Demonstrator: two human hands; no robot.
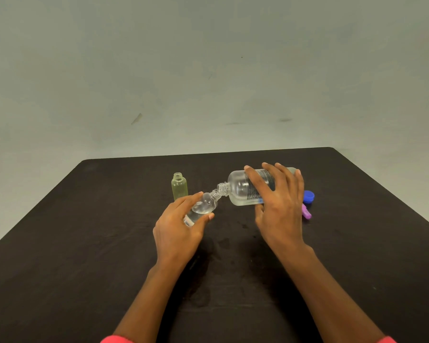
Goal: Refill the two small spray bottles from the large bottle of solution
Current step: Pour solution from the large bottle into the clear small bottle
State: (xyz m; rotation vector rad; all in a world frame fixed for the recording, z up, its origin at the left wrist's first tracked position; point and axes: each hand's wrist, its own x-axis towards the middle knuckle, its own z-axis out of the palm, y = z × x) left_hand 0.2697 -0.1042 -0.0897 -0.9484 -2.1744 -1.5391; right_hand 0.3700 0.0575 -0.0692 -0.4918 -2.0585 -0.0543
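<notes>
My right hand (279, 206) grips the large clear bottle (240, 188), tipped on its side with its open neck pointing left. That neck meets the mouth of a small clear spray bottle (204, 205), which my left hand (181, 225) holds tilted above the table; clear liquid sits in its lower part. A second small bottle (179, 185), yellowish and uncapped, stands upright behind my left hand.
A blue cap (308, 196) and a purple spray top (306, 212) lie on the dark table (84, 243) just right of my right hand. Dark wet spots mark the tabletop between my forearms. A plain grey wall rises behind the table's far edge.
</notes>
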